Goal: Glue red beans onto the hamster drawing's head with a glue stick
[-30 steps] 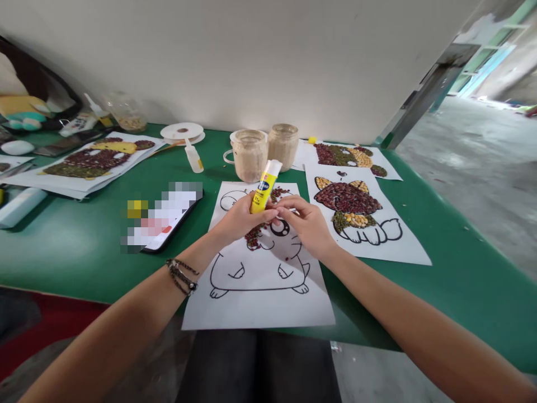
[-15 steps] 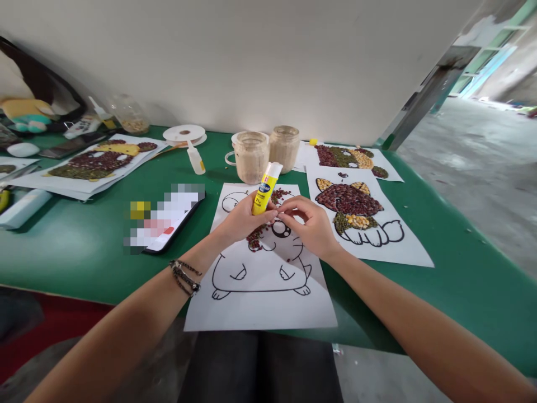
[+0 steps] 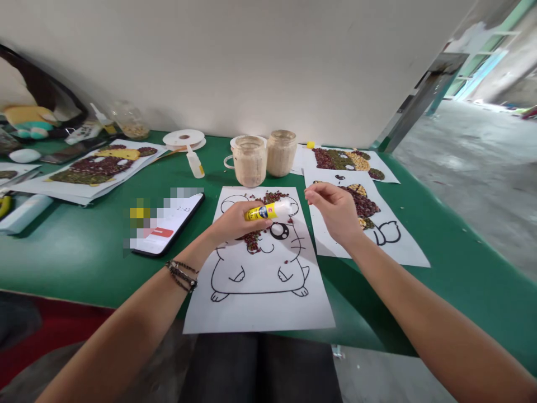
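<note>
My left hand (image 3: 235,220) grips a yellow glue stick (image 3: 268,210), tipped sideways with its white end pointing right, over a hamster outline drawing (image 3: 260,263) partly filled with red beans. My right hand (image 3: 333,210) is raised to the right of the stick, above the sheet's edge, with fingertips pinched together; whether they hold anything is too small to tell. The drawing lies on the green table (image 3: 75,246) in front of me.
A phone (image 3: 168,226) lies left of the drawing. Two jars (image 3: 250,160) stand behind it, with a small glue bottle (image 3: 194,162) and tape roll (image 3: 183,138). Finished bean pictures (image 3: 369,218) lie right and far left (image 3: 96,165). The table's edge is near my lap.
The glue stick has tipped from upright to nearly horizontal in my left hand. My right hand has pulled away from it, up and to the right.
</note>
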`<state>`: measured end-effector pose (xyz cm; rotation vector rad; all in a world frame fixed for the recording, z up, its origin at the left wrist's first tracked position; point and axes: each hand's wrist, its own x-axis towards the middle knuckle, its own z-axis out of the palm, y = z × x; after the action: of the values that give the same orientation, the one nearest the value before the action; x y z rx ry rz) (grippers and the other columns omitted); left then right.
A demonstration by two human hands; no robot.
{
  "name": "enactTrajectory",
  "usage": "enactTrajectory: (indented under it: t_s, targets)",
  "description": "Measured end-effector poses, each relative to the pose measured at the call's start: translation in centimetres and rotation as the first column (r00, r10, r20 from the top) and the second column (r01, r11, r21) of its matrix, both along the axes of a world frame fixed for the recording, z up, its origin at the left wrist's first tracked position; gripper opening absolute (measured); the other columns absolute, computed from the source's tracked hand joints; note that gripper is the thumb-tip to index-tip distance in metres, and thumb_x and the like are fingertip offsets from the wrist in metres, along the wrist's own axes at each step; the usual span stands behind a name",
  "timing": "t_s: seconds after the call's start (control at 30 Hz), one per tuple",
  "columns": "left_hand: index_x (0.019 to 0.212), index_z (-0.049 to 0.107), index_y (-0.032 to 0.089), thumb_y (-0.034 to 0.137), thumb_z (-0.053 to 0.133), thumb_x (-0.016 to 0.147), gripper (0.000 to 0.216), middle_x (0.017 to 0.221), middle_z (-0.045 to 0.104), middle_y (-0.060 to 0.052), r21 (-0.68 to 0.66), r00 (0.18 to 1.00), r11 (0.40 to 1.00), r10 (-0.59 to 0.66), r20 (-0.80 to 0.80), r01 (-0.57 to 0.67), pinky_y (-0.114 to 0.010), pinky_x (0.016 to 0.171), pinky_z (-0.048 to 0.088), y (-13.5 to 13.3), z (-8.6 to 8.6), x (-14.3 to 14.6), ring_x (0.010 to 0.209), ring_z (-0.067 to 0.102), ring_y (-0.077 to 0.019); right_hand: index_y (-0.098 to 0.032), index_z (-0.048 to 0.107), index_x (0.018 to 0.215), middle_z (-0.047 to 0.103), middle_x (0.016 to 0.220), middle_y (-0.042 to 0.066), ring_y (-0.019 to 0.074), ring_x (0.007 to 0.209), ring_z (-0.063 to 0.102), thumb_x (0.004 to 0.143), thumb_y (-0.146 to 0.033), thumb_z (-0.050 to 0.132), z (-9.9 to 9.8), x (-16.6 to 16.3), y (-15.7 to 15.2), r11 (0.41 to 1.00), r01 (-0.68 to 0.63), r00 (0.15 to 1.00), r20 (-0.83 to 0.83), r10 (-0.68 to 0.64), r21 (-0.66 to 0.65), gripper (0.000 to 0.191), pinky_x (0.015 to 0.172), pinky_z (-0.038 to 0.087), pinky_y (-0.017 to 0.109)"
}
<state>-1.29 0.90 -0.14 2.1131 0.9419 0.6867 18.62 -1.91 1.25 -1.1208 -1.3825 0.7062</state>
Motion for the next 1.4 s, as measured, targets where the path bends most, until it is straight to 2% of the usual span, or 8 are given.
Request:
enactTrajectory:
  t_s: [0.1,0.23,0.3,0.53,0.67,0.9,1.1,1.4]
  targets:
    - [0.064,0.052,0.016,0.040,0.050,0.068,0.024,0.055,0.045,0.003,-0.008,0.999,0.999,-0.038,0.020,0.039,-0.022,0.045,0.029,0.0,0.1,0.0,0.050,0.039,-0.0082,-0.020,0.057,0.062,0.054,0.063,-0.002,0.0091,0.058,0.047,0.067,-0.025,0.059,0.5,-0.2,-0.6,0.996,-0.087,0.994,0.070,0.085,0.023,0.008,0.054,0.039,0.026]
    - [0.060,0.048,0.016,0.041,0.049,0.069,0.027,0.048,0.038,0.005,-0.102,0.990,0.989,-0.101,0.100,0.111,-0.021,0.039,0.023,0.1,-0.3,-0.1,0.043,0.031,-0.0060,-0.021,0.060,0.066,0.057,0.069,-0.001,0.0102,0.063,0.051,0.070,-0.023,0.059,1.2,-0.8,-1.4,0.964,-0.259,0.955,0.164,0.248,0.055,0.004,0.055,0.040,0.026]
    - [0.060,0.049,0.016,0.041,0.049,0.069,0.027,0.047,0.037,0.005,-0.139,0.983,0.981,-0.117,0.141,0.137,-0.021,0.037,0.022,0.2,-0.6,-0.2,0.041,0.029,-0.0054,-0.022,0.061,0.068,0.058,0.070,0.000,0.0110,0.065,0.052,0.071,-0.022,0.058,1.4,-1.0,-1.7,0.956,-0.286,0.943,0.196,0.268,0.071,0.004,0.056,0.041,0.027]
    - [0.058,0.047,0.016,0.041,0.050,0.070,0.028,0.046,0.038,0.005,-0.144,0.979,0.977,-0.137,0.150,0.158,-0.021,0.037,0.022,0.2,-0.7,-0.2,0.040,0.030,-0.0052,-0.022,0.060,0.068,0.060,0.070,0.000,0.0118,0.066,0.053,0.072,-0.020,0.057,1.8,-0.9,-1.9,0.965,-0.238,0.929,0.314,0.194,0.109,0.006,0.059,0.041,0.028]
    - [0.058,0.046,0.016,0.042,0.050,0.070,0.029,0.048,0.038,0.005,-0.129,0.983,0.981,-0.127,0.133,0.144,-0.021,0.037,0.021,0.1,-0.5,-0.1,0.041,0.031,-0.0052,-0.021,0.058,0.067,0.060,0.067,-0.001,0.0115,0.064,0.053,0.073,-0.023,0.057,1.9,-0.7,-1.9,0.956,-0.239,0.885,0.443,0.143,0.169,0.006,0.057,0.041,0.026]
    - [0.056,0.044,0.015,0.042,0.050,0.069,0.030,0.046,0.035,0.006,-0.130,0.991,0.983,-0.118,0.069,0.126,-0.019,0.036,0.020,0.1,-0.3,-0.2,0.041,0.028,-0.0041,-0.019,0.057,0.073,0.061,0.071,0.001,0.0113,0.070,0.054,0.078,-0.018,0.051,1.8,-0.5,-1.8,0.879,-0.313,0.743,0.669,-0.008,0.359,0.008,0.064,0.043,0.026]
    - [0.060,0.054,0.013,0.039,0.052,0.066,0.027,0.045,0.039,0.005,-0.176,0.998,0.982,-0.067,0.014,0.068,-0.019,0.036,0.023,-0.2,0.3,-0.1,0.040,0.031,-0.0043,-0.020,0.056,0.076,0.061,0.072,0.001,0.0119,0.071,0.053,0.081,-0.017,0.047,1.6,-0.3,-1.6,0.820,-0.352,0.683,0.723,-0.105,0.451,0.011,0.067,0.044,0.027]
    - [0.062,0.057,0.012,0.040,0.055,0.065,0.028,0.047,0.041,0.004,-0.086,1.000,0.996,-0.007,-0.017,0.006,-0.019,0.038,0.025,0.0,0.4,-0.4,0.043,0.033,-0.0048,-0.020,0.057,0.075,0.060,0.071,0.002,0.0124,0.070,0.054,0.080,-0.017,0.047,1.4,-0.6,-1.7,0.860,-0.310,0.673,0.733,-0.102,0.405,0.011,0.064,0.044,0.026]
